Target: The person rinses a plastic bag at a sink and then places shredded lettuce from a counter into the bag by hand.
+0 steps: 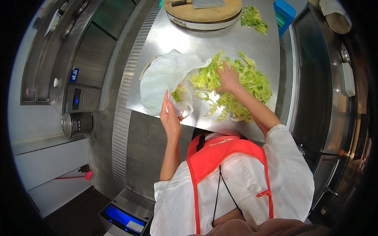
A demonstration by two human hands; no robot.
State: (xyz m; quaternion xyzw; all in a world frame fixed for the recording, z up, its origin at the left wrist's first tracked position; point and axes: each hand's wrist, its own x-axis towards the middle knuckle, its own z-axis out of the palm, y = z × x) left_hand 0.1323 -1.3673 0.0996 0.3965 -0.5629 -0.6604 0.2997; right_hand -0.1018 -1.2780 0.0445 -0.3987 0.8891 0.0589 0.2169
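Note:
A white plastic bag (161, 84) lies on the steel table (177, 41), its mouth turned toward a loose heap of frisée lettuce (254, 79). My left hand (171, 119) grips the bag's near rim at the table's front edge. Some leaves (178, 93) show inside the bag's mouth. My right hand (229, 79) rests with fingers spread on the heap, palm down, and does not appear to clutch any leaves. What lies under that palm is hidden.
Farther back stand a round wooden chopping block (203, 13) with a cleaver (208, 3) on it and a smaller pile of leaves (254, 20). A blue plastic container (285, 17) is by the table's right edge. Steel cabinets (93, 56) line the left side.

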